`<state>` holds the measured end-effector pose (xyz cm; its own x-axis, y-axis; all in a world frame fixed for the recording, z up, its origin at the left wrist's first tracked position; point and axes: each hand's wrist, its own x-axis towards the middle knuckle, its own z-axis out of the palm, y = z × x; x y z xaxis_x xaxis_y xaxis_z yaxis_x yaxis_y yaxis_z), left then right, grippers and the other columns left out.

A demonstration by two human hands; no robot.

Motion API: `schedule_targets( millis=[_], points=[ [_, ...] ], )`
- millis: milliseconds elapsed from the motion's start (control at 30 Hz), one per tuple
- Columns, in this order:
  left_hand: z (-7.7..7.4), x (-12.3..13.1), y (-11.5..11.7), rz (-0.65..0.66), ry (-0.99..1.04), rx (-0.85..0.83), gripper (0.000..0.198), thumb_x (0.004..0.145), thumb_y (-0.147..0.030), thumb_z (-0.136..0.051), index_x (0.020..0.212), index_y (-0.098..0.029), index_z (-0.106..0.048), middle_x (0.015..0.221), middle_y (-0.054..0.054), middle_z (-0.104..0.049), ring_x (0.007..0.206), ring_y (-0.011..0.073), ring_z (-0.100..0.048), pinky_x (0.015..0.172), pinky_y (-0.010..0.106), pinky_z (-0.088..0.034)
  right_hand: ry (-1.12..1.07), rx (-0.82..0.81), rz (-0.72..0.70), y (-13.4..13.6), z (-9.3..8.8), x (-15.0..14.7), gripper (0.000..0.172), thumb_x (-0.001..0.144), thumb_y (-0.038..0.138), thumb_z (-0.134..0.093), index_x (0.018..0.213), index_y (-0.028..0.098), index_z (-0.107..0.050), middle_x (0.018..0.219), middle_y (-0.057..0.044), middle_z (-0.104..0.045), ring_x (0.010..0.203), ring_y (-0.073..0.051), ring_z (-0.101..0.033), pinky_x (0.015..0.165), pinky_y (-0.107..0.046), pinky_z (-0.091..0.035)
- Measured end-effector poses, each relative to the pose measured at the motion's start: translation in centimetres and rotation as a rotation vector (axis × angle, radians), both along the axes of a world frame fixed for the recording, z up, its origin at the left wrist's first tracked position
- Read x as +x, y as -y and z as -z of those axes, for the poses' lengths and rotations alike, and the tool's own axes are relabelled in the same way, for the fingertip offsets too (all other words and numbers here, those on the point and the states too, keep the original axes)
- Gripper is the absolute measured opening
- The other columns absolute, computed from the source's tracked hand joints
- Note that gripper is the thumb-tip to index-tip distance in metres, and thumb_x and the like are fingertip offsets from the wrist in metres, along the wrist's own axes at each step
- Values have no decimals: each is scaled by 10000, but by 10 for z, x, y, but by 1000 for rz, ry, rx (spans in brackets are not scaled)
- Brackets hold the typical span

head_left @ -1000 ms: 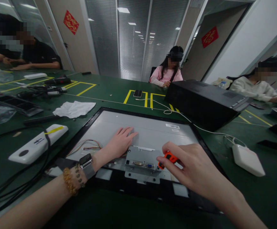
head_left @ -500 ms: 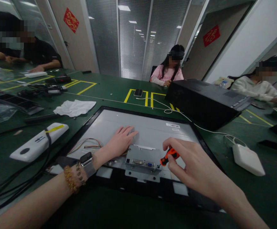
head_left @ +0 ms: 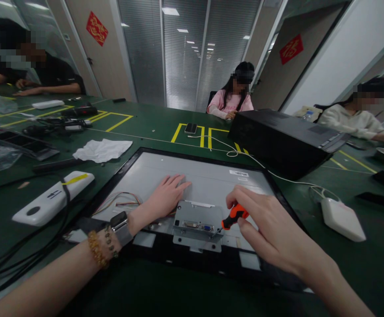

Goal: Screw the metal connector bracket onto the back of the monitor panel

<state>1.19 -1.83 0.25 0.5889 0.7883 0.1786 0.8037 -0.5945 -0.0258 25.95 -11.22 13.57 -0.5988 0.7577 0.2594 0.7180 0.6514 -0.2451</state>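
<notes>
A monitor panel (head_left: 208, 174) lies face down on the green table, its grey metal back up and a black frame around it. My left hand (head_left: 167, 193) rests flat on that metal back, fingers spread, just left of the port bracket (head_left: 200, 215). The bracket carries a white and a blue video connector. My right hand (head_left: 261, 215) grips an orange and black screwdriver (head_left: 234, 215) by its handle. Its shaft slants down to the bracket's right side, beside the blue connector. Whether the tip sits in a screw is too small to tell. Thin coloured wires (head_left: 122, 200) lie left of my left hand.
A white power bank-like device (head_left: 53, 198) and black cables (head_left: 23, 259) lie at left, near crumpled tissue (head_left: 102, 150). A large black case (head_left: 284, 143) stands beyond the panel. At right are a white adapter (head_left: 344, 219) and its cord. Several people sit around the table.
My right hand's fingers have shifted around the screwdriver handle, with the thumb now farther back. The tool's tip stays at the bracket. My left hand has not moved.
</notes>
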Motion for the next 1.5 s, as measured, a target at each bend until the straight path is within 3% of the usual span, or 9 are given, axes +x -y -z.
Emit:
schedule_targets(
  millis=[167,367,633,967,1133,1400,1500],
  points=[
    [-2,0,0,5,-6,-7,428,981,-139,-393,1403,-191,-440,1474,152,-428,1358,293,-396,1093,503,-328,-32,-59,-6,0,-3,-2,152,861,194,-381,913,195,-524,836,-40,-588,717,-189,-568,633,-330,-427],
    [-3,-1,1,16,11,-13,426,983,-136,-393,1403,-190,-439,1479,149,-421,1369,290,-383,1104,504,-314,32,12,38,-4,5,-1,113,883,190,-401,894,200,-513,774,-23,-615,651,-179,-578,598,-310,-404],
    [-3,-1,2,15,-1,-12,441,970,-123,-401,1406,-182,-436,1477,161,-419,1367,302,-383,1094,501,-326,19,95,45,-6,16,1,235,988,412,-442,897,206,-509,607,34,-629,454,-134,-536,490,-272,-298],
    [-2,-1,1,7,21,-15,425,983,-144,-404,1403,-196,-440,1474,139,-431,1365,287,-390,1099,497,-326,17,19,52,-3,1,2,221,927,258,-329,910,187,-537,727,-24,-625,617,-195,-577,576,-330,-370],
    [-1,-1,1,9,15,-11,415,988,-155,-400,1399,-196,-445,1471,143,-432,1366,292,-385,1094,495,-330,-14,-16,31,-4,3,-1,179,917,234,-366,920,190,-539,827,-37,-625,719,-189,-605,636,-326,-419],
    [-3,-1,2,26,3,-11,452,962,-111,-413,1408,-180,-433,1474,158,-420,1369,292,-380,1098,490,-324,31,77,72,-7,16,2,242,986,398,-435,902,193,-533,607,27,-623,441,-132,-510,484,-278,-321],
    [-1,-1,0,21,4,2,447,959,-114,-420,1400,-184,-441,1469,158,-426,1364,296,-386,1091,495,-333,39,59,59,-6,12,2,258,991,383,-399,868,197,-528,624,13,-619,494,-149,-542,511,-287,-339]
  ],
)
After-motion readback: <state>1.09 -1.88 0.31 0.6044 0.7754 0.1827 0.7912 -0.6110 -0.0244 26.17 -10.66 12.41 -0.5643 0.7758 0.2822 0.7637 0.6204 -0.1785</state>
